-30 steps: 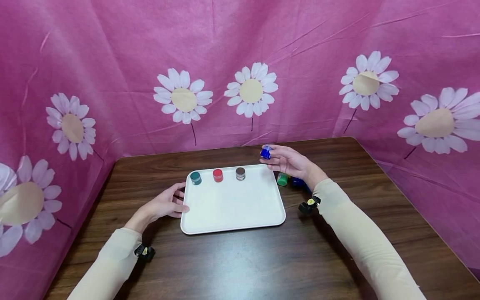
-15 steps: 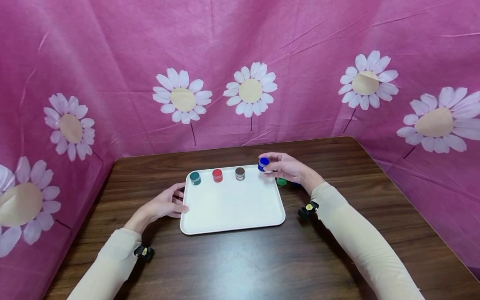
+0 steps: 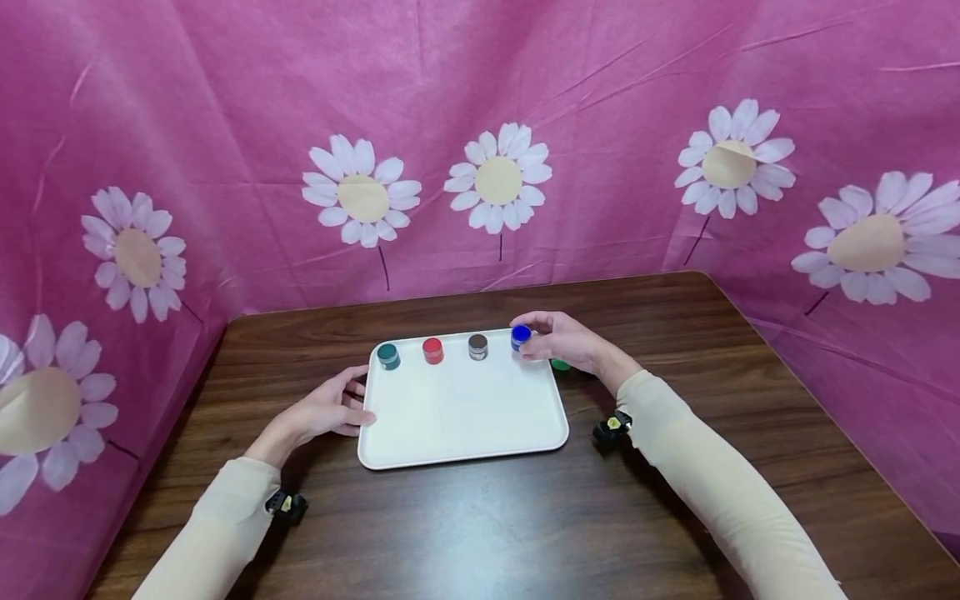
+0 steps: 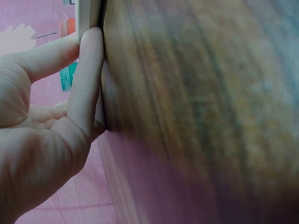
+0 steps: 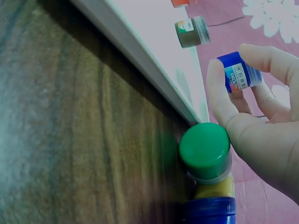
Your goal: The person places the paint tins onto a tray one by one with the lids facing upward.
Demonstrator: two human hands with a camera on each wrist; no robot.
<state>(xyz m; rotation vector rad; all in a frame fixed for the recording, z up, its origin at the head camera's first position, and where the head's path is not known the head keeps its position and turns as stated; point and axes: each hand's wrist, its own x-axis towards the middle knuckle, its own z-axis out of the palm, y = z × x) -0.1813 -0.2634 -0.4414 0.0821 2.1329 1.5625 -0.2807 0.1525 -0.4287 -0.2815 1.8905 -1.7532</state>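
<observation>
My right hand (image 3: 564, 342) pinches a blue paint jar (image 3: 521, 337) between thumb and fingers at the back right corner of a white tray (image 3: 465, 417). In the right wrist view, a printed label shows on the held jar (image 5: 237, 74). On the tray's far side a dark green paint jar (image 3: 388, 357), a red paint jar (image 3: 432, 351) and a brown paint jar (image 3: 477, 347) stand in a row, spaced apart. My left hand (image 3: 332, 407) holds the tray's left edge, thumb on the rim; its fingers pinch that edge in the left wrist view.
Right of the tray, partly hidden by my right hand, lies a green paint jar (image 5: 204, 149) close to the rim. Beyond it are a yellow jar (image 5: 216, 187) and a blue jar (image 5: 210, 210). A pink flowered cloth (image 3: 600, 75) hangs around the wooden table (image 3: 465, 533).
My right hand has brought the blue paint jar down and slightly left, from above the tray's back right corner to the row's right end. My left hand keeps its place on the tray.
</observation>
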